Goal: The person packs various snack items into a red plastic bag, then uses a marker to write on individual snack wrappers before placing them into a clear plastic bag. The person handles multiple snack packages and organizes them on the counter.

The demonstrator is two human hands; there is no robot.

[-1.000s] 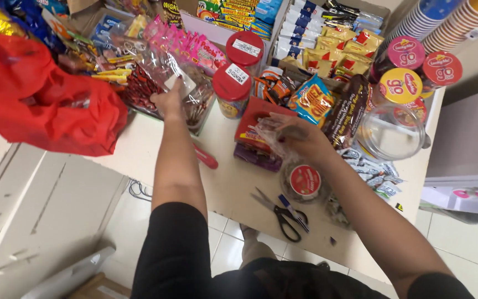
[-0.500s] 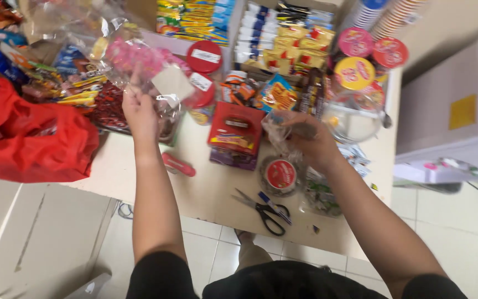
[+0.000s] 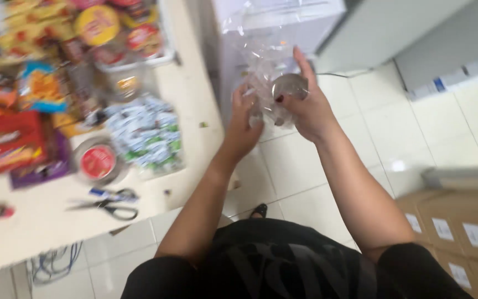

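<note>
Clear bag [image 3: 264, 61] is now held over the floor, beside the worktop [image 3: 195, 83]; a second ago it sat above the snacks. Left hand [image 3: 244, 119] and right hand [image 3: 305, 108] both grip its lower part. Scissors [image 3: 109, 205] lie untouched on the worktop.

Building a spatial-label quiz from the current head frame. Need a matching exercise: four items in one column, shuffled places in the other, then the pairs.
Things:
1. clear crinkly plastic bag
2. black-handled scissors
3. round red-lidded tub
4. brown cardboard boxes with white labels

Places:
A. on the floor, lower right of the view
B. on the table near its front edge
C. held up in both hands over the tiled floor
D. on the table, just behind the scissors

Pairs: 1-C, 2-B, 3-D, 4-A
</note>
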